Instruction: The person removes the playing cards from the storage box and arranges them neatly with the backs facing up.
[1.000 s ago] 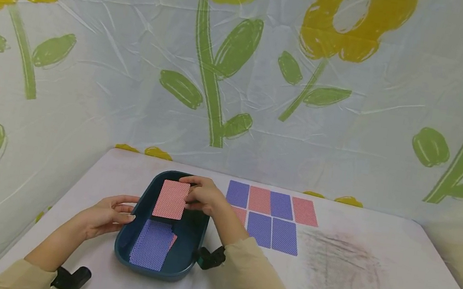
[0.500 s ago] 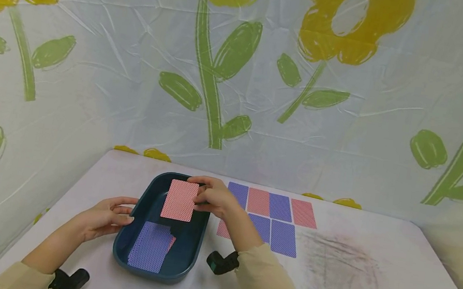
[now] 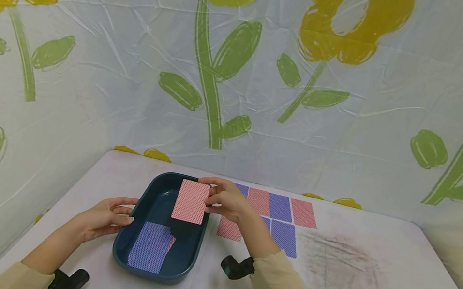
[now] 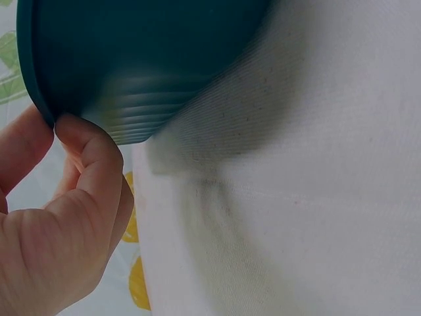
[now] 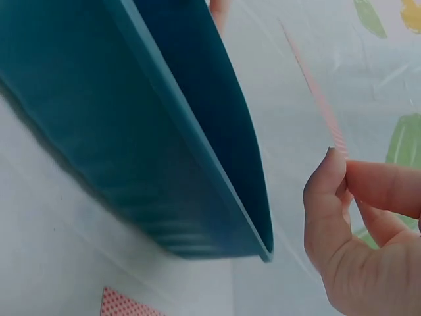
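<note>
My right hand [image 3: 227,199] pinches a red-patterned playing card [image 3: 191,201] by its right edge, above the far right part of a dark teal plastic tub [image 3: 185,253]. In the right wrist view that card [image 5: 322,105] shows edge-on, between the thumb and fingers of the right hand [image 5: 368,240]. At the tub's left side my left hand [image 3: 104,217] holds the rim; the left wrist view shows thumb and finger pinching it. Blue-backed cards [image 3: 149,247] lie piled in the tub's near end, with a bit of red card peeking out at their right.
Right of the tub, cards lie back up in two rows: the far row has a red card [image 3: 258,201], a blue card [image 3: 280,207] and others. The near row includes a red card [image 3: 229,228] and a blue card [image 3: 284,238]. A grey smudge [image 3: 342,271] marks the white tabletop.
My right hand has carried the red card rightward over the tub, from above its middle toward its right rim. The left hand has stayed at the tub's left rim.
</note>
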The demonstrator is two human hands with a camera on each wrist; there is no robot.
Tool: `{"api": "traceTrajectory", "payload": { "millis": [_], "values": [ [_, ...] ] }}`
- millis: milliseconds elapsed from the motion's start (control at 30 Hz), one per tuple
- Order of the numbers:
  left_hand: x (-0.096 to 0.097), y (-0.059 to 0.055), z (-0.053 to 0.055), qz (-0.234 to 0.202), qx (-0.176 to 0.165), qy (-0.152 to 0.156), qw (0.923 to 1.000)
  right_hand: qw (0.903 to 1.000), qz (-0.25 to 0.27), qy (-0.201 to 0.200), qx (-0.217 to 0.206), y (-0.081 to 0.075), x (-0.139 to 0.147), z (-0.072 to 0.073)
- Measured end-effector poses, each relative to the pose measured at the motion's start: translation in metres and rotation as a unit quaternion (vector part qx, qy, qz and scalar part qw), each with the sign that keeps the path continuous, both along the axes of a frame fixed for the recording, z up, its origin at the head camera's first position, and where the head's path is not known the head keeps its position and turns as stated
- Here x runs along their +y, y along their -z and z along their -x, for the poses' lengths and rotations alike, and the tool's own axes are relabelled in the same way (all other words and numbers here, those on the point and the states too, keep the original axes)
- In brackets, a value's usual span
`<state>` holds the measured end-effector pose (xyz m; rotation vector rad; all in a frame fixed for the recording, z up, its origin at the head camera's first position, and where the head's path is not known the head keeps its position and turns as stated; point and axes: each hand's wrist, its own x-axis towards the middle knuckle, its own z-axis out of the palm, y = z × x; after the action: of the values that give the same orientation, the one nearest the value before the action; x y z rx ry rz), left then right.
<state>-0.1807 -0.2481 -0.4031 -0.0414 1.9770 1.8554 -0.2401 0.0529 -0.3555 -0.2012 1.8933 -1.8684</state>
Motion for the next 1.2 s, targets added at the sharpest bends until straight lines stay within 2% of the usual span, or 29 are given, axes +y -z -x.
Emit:
{"api": "traceTrajectory", "payload": {
  "millis": [333, 800, 1033, 1200],
  "values": [
    [0.0, 0.0, -0.001, 0.006, 0.001, 0.0, 1.0, 0.9991, 0.04, -0.004, -0.01, 0.0, 0.023, -0.004],
    [0.001, -0.001, -0.001, 0.003, 0.0, -0.004, 1.0, 0.9928, 0.107, 0.021, -0.05, 0.0, 0.053, -0.008],
    [0.003, -0.001, -0.001, 0.006, -0.001, -0.007, 1.0, 0.9931, 0.108, 0.029, -0.036, 0.0, 0.071, -0.008],
    [0.004, -0.002, -0.001, 0.008, 0.0, -0.007, 0.9999, 0.9917, 0.116, 0.038, -0.04, 0.002, 0.087, -0.009]
  ]
}}
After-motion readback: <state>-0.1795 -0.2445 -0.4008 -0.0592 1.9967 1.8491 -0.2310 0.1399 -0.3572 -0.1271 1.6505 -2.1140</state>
